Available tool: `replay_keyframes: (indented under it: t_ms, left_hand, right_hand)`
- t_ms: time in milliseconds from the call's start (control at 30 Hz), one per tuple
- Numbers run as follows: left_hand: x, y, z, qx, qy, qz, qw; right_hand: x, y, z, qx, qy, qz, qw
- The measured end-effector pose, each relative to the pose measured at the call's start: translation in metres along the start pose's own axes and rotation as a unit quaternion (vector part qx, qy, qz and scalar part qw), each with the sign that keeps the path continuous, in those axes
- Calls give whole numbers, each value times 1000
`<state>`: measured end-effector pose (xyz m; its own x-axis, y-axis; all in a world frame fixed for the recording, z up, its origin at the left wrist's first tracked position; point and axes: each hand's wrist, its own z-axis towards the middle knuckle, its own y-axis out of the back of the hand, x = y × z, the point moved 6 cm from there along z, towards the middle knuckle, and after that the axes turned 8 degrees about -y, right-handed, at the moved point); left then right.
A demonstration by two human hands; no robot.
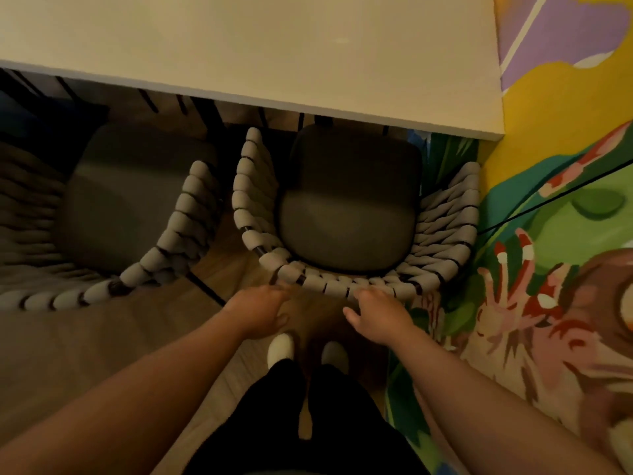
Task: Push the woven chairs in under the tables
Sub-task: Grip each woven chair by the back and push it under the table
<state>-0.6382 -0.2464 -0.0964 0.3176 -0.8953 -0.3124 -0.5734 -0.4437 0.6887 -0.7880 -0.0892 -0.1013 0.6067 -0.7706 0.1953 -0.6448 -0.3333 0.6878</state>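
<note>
Collision is the risk. The chair [349,214], just ahead of the fingers [368,298], is only partly tucked under the surface [239,46], with a wall [565,166] close on their right and a second chair [137,207] on their left. Left hand [260,310] and right hand [380,315] are laid against its back rim; whether it is gripped cannot be told. Pushed unevenly, it could be swung into either.

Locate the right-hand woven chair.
Head view, centre-right: the right woven chair stands at the edge of the white table, between the other woven chair and the painted wall.
</note>
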Motion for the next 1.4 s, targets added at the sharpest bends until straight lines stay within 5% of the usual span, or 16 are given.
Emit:
replay_keyframes:
  t_ms: [167, 467, 633, 933, 1167, 1400]
  left_hand:
    - [19, -18, -64, 50, 64, -70, 994]
    - [157, -36, -155, -58, 166, -190, 966]
    - [256, -30, -194, -113, 176, -234, 950]
    - [410, -21, -260, -233, 287, -409, 834]
    - [490, -52, -312, -269, 397, -505, 718]
    - [560, -68, -339, -279, 473, -558, 622]
  right_hand:
    - [59, 4, -17, 64, 56, -2, 996]
    - [203, -27, -3, 100, 71, 9, 992]
    - [299, -42, 11, 75, 24, 141, 987]
    - [415, -66, 28, 68, -95, 352, 928]
    - [443, -101, 46, 127, -255, 493, 822]
    - [464, -126, 45, 76, -342, 580, 735]
